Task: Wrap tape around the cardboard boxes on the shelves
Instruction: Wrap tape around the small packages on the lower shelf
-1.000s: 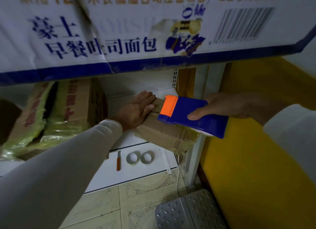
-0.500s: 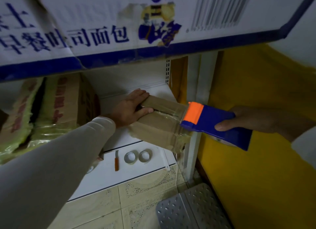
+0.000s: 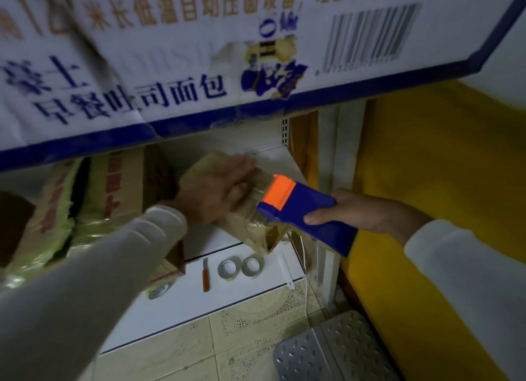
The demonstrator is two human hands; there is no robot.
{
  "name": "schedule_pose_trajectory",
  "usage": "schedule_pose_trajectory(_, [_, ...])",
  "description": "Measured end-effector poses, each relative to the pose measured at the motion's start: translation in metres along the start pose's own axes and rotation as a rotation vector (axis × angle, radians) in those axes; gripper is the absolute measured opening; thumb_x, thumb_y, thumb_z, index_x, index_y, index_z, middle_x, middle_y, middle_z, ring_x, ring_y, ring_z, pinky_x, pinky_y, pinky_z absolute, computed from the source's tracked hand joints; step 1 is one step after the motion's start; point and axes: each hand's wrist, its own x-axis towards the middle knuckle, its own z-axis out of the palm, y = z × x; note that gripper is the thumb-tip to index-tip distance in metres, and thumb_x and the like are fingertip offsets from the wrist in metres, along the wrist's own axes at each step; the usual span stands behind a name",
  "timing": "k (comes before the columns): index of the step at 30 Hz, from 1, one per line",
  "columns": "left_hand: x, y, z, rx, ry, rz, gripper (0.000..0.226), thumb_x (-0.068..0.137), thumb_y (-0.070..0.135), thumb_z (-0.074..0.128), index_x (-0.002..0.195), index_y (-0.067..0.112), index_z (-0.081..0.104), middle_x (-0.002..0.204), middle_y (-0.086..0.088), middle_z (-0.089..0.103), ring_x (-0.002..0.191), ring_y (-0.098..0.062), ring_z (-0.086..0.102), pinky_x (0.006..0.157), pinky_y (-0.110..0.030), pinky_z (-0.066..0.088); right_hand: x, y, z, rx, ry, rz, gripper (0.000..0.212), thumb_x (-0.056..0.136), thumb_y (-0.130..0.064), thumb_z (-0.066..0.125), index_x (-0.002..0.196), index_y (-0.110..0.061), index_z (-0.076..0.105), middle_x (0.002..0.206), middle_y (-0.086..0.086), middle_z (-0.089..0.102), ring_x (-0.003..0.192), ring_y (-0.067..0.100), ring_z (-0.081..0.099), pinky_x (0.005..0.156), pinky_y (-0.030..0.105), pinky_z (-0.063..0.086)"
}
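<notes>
I'm pressing my flat left hand (image 3: 216,190) on the small box (image 3: 250,224) while my right hand (image 3: 355,212), at 3 o'clock, is gripping the tape dispenser (image 3: 301,212), probably dragging tape across next.

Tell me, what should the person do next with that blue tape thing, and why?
Probably draw the tape dispenser on across the small cardboard box. The right hand grips it with its orange end on the box, and the left hand lies flat on top, steadying the box.
</notes>
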Motion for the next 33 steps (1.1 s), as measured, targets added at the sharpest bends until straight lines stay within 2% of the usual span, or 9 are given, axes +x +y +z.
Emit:
schedule_pose_trajectory(2, [0.0, 0.018, 0.014, -0.15, -0.069, 0.039, 0.063, 0.099, 0.051, 0.016, 0.148, 0.015, 0.031, 0.154, -0.003, 0.027, 0.142, -0.011, 0.017, 0.117, -0.019, 0.005, 0.001, -0.002, 0.003, 0.03, 0.015, -0.005, 0.068, 0.054, -0.058, 0.08, 0.108, -0.019, 0.067, 0.098, 0.003, 0.075, 0.094, 0.025, 0.071, 0.082, 0.04, 0.055])
schedule_pose_trajectory(6, [0.005, 0.009, 0.028, -0.105, -0.097, -0.019, 0.077, 0.091, 0.066, 0.001, 0.149, 0.023, 0.028, 0.156, -0.003, 0.026, 0.145, -0.016, 0.02, 0.119, -0.03, 0.012, -0.013, 0.0, 0.005, 0.068, 0.009, -0.016, 0.044, 0.071, -0.045, 0.074, 0.104, -0.017, 0.068, 0.091, 0.002, 0.076, 0.084, 0.018, 0.071, 0.071, 0.029, 0.052])
schedule_pose_trajectory(10, [0.007, 0.008, 0.026, -0.097, -0.109, -0.032, 0.068, 0.091, 0.061, 0.012, 0.149, 0.028, 0.028, 0.157, 0.001, 0.023, 0.145, -0.014, 0.02, 0.118, -0.028, 0.008, -0.045, 0.018, 0.003, 0.052, -0.002, 0.04, 0.039, 0.074, -0.047, 0.075, 0.097, -0.015, 0.071, 0.085, 0.004, 0.074, 0.075, 0.017, 0.07, 0.068, 0.028, 0.049])
schedule_pose_trajectory(15, [0.012, 0.027, 0.017, -0.095, -0.109, -0.108, 0.056, 0.099, 0.053, 0.029, 0.149, 0.027, 0.029, 0.158, 0.004, 0.021, 0.145, -0.014, 0.017, 0.117, -0.031, 0.006, -0.057, 0.029, 0.01, 0.101, 0.085, 0.082, 0.018, 0.085, -0.037, 0.067, 0.083, -0.019, 0.07, 0.068, -0.005, 0.072, 0.059, 0.007, 0.067, 0.058, 0.022, 0.046])
schedule_pose_trajectory(19, [0.02, 0.056, 0.012, -0.006, -0.108, -0.201, 0.076, 0.087, 0.07, 0.038, 0.145, 0.021, 0.034, 0.156, -0.004, 0.025, 0.144, -0.021, 0.02, 0.115, -0.038, 0.017, -0.043, 0.024, 0.022, 0.078, 0.153, 0.132, 0.025, 0.081, -0.039, 0.073, 0.091, -0.016, 0.072, 0.078, -0.001, 0.076, 0.069, 0.012, 0.071, 0.059, 0.023, 0.048])
schedule_pose_trajectory(23, [0.015, 0.059, 0.025, -0.053, -0.134, -0.255, 0.093, 0.077, 0.077, 0.047, 0.149, 0.023, 0.021, 0.16, -0.004, 0.014, 0.147, -0.02, 0.009, 0.117, -0.04, 0.008, -0.032, 0.014, 0.025, 0.008, 0.207, 0.178, 0.035, 0.076, -0.044, 0.077, 0.097, -0.017, 0.069, 0.087, 0.003, 0.073, 0.081, 0.019, 0.069, 0.065, 0.028, 0.049])
schedule_pose_trajectory(27, [0.016, 0.057, 0.022, -0.078, -0.144, -0.244, 0.099, 0.072, 0.082, 0.033, 0.149, 0.022, 0.019, 0.159, -0.003, 0.015, 0.147, -0.021, 0.012, 0.118, -0.041, 0.006, -0.021, 0.026, 0.033, -0.48, 0.295, 0.289, 0.035, 0.078, -0.048, 0.073, 0.092, -0.02, 0.057, 0.078, -0.003, 0.06, 0.077, 0.017, 0.062, 0.06, 0.025, 0.043])
schedule_pose_trajectory(29, [0.017, 0.056, 0.024, -0.058, -0.145, -0.243, 0.099, 0.073, 0.082, 0.03, 0.15, 0.022, 0.016, 0.16, -0.003, 0.013, 0.147, -0.021, 0.009, 0.119, -0.041, 0.005, -0.027, 0.051, 0.041, -0.41, 0.309, 0.328, 0.033, 0.08, -0.047, 0.072, 0.092, -0.021, 0.056, 0.075, -0.005, 0.06, 0.073, 0.015, 0.061, 0.056, 0.023, 0.041])
schedule_pose_trajectory(33, [0.026, 0.064, 0.022, 0.052, -0.171, -0.194, 0.086, 0.083, 0.063, 0.052, 0.148, 0.019, 0.019, 0.158, -0.009, 0.014, 0.146, -0.027, 0.009, 0.117, -0.042, 0.01, -0.044, 0.079, 0.053, -0.147, 0.403, 0.237, 0.035, 0.085, -0.039, 0.071, 0.063, -0.021, 0.051, 0.044, -0.009, 0.056, 0.052, 0.011, 0.054, 0.05, 0.018, 0.035])
